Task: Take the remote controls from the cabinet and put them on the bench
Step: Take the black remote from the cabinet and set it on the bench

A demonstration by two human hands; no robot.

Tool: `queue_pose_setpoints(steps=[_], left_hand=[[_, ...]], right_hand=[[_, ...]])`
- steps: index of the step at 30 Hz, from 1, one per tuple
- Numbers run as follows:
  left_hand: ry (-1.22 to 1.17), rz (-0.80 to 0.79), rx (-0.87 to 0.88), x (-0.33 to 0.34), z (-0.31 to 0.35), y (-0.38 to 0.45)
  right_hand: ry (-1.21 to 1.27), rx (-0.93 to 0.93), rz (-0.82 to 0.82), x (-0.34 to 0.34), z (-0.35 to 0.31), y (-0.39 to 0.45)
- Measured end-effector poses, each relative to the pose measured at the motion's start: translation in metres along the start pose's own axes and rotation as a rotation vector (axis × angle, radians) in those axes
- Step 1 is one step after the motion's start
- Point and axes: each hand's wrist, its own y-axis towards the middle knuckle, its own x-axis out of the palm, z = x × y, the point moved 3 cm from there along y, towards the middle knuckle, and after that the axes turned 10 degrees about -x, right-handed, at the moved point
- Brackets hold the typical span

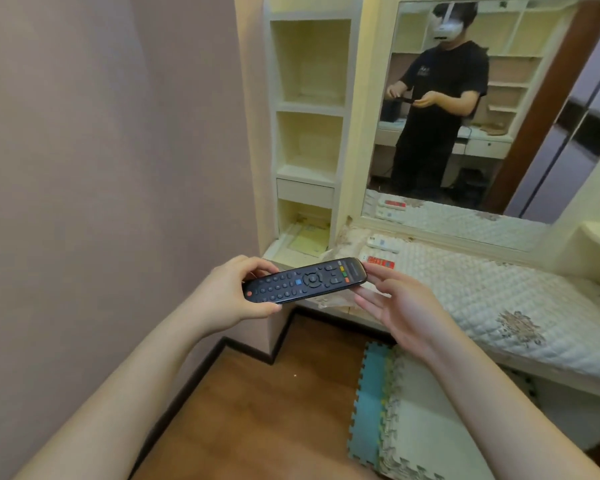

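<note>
A black remote control with coloured buttons hangs level in the air in front of the bench. My left hand grips its near left end between thumb and fingers. My right hand is spread open, its fingertips touching the remote's right end from below. Two white remotes lie on the quilted bench: one with a red panel and one with a blue mark behind it. The cream cabinet of open shelves stands at the bench's left end; its compartments show no remotes.
A large mirror above the bench reflects a person holding the remote. A yellowish paper lies in the cabinet's lowest compartment. Foam floor mats lie on the wooden floor below the bench. A plain wall fills the left.
</note>
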Motion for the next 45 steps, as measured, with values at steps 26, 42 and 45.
queue_pose_setpoints(steps=[26,42,45], left_hand=[[0.191,-0.352,0.140,0.212,0.127,0.252],[0.111,-0.542,0.156,0.279,0.105,0.363],[-0.037,-0.610,0.102,0.286,0.092,0.399]], right_hand=[[0.111,0.054,0.385,-0.244,-0.007,0.151],[0.070,0.153,0.508,-0.274,0.019,0.226],[0.053,0.161,0.578,-0.272,0.026,0.253]])
